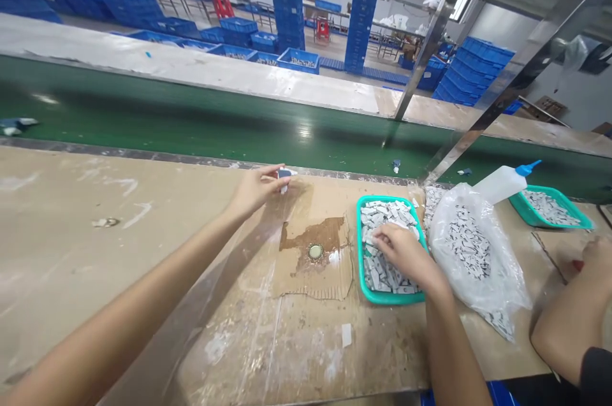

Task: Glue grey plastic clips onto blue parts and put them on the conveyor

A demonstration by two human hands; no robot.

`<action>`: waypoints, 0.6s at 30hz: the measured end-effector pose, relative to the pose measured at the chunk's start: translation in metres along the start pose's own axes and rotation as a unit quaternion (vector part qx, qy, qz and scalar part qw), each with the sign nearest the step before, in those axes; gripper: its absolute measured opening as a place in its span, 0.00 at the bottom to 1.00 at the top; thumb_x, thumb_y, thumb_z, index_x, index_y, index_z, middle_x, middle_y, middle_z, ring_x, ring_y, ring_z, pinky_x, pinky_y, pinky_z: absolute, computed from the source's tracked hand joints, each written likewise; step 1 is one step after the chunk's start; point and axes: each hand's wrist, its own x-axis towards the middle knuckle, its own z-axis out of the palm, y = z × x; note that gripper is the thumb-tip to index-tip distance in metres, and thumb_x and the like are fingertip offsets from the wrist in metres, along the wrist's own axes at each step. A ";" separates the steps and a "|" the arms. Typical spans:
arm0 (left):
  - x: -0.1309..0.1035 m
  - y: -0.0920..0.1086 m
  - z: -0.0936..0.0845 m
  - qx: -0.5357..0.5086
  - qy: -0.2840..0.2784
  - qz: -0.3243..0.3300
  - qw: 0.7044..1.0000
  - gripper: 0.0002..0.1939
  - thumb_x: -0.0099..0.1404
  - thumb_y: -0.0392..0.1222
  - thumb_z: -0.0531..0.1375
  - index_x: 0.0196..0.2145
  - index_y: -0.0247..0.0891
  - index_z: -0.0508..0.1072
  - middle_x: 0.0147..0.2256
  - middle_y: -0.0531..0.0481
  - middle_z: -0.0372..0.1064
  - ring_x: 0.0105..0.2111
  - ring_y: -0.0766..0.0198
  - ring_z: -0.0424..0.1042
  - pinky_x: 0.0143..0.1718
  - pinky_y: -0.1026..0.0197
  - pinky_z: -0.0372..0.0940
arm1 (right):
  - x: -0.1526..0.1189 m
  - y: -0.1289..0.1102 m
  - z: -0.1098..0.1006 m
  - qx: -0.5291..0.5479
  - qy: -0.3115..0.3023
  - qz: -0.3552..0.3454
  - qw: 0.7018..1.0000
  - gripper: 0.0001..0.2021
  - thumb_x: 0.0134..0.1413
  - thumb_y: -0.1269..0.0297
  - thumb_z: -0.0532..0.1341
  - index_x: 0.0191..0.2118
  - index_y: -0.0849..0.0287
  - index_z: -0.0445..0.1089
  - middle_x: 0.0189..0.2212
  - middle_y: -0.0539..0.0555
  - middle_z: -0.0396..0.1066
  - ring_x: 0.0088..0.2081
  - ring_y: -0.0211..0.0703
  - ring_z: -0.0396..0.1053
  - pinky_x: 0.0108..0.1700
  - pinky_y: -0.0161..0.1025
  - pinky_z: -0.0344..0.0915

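white pieces (389, 275) fill green basket (361, 266)

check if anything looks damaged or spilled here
The cardboard piece looks damaged: ragged edge, darker patch, perhaps peeled or wet. White pieces lie loose between the green basket and the plastic bag, as if spilled. The bottle sits tilted, seemingly against the bag.
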 end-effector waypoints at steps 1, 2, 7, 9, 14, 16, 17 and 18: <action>0.019 0.000 0.003 0.037 0.024 0.016 0.999 0.30 0.53 0.50 0.68 0.52 0.35 0.75 0.37 0.44 0.79 0.34 0.52 0.78 0.42 0.54 0.71 | 0.002 0.001 -0.001 0.060 0.012 0.004 0.998 0.09 0.61 0.65 0.54 0.38 0.57 0.71 0.33 0.53 0.74 0.36 0.43 0.72 0.39 0.39 0.65; 0.037 -0.001 0.007 0.063 0.050 0.021 0.997 0.29 0.54 0.49 0.67 0.52 0.34 0.75 0.39 0.43 0.78 0.35 0.52 0.78 0.44 0.54 0.71 | 0.004 0.002 -0.002 0.128 0.022 0.016 0.991 0.08 0.61 0.63 0.54 0.39 0.57 0.70 0.32 0.52 0.74 0.34 0.42 0.72 0.37 0.39 0.66; 0.098 -0.009 0.036 0.115 0.101 -0.003 0.988 0.25 0.58 0.41 0.64 0.52 0.27 0.74 0.46 0.36 0.76 0.44 0.50 0.77 0.50 0.54 0.69 | 0.015 0.004 0.001 0.402 0.020 0.094 0.910 0.15 0.46 0.55 0.67 0.37 0.60 0.71 0.25 0.51 0.74 0.25 0.40 0.72 0.27 0.35 0.66; 0.105 -0.012 0.046 0.134 0.108 0.004 0.985 0.24 0.59 0.37 0.63 0.53 0.25 0.74 0.48 0.33 0.75 0.49 0.49 0.75 0.55 0.53 0.65 | 0.015 0.003 0.000 0.435 0.010 0.114 0.893 0.22 0.40 0.57 0.71 0.42 0.63 0.73 0.23 0.49 0.73 0.24 0.38 0.71 0.26 0.35 0.66; 0.095 -0.023 0.047 0.175 0.149 0.029 0.973 0.29 0.62 0.35 0.59 0.59 0.22 0.66 0.62 0.32 0.60 0.66 0.46 0.51 0.67 0.50 0.48 | 0.008 -0.004 -0.004 0.445 -0.028 0.137 0.885 0.27 0.40 0.57 0.71 0.48 0.62 0.74 0.26 0.49 0.75 0.23 0.37 0.71 0.28 0.35 0.68; 0.083 -0.029 0.039 0.191 0.156 0.045 0.968 0.29 0.63 0.37 0.58 0.61 0.24 0.65 0.63 0.35 0.58 0.68 0.47 0.48 0.68 0.49 0.46 | 0.005 -0.009 -0.003 0.440 -0.049 0.139 0.886 0.22 0.40 0.56 0.71 0.43 0.62 0.75 0.27 0.51 0.76 0.23 0.37 0.72 0.32 0.37 0.71; 0.074 -0.033 0.035 0.197 0.155 0.055 0.966 0.28 0.64 0.37 0.57 0.61 0.25 0.65 0.63 0.36 0.59 0.67 0.47 0.48 0.68 0.48 0.46 | 0.004 -0.011 -0.002 0.440 -0.057 0.139 0.886 0.20 0.40 0.56 0.71 0.40 0.61 0.74 0.28 0.52 0.76 0.25 0.38 0.73 0.34 0.39 0.72; 0.064 -0.037 0.031 0.200 0.153 0.066 0.966 0.27 0.64 0.37 0.56 0.61 0.27 0.66 0.62 0.37 0.60 0.67 0.47 0.49 0.67 0.48 0.47 | 0.003 -0.014 0.000 0.442 -0.060 0.138 0.884 0.19 0.40 0.56 0.71 0.38 0.60 0.73 0.30 0.53 0.77 0.27 0.40 0.75 0.34 0.39 0.72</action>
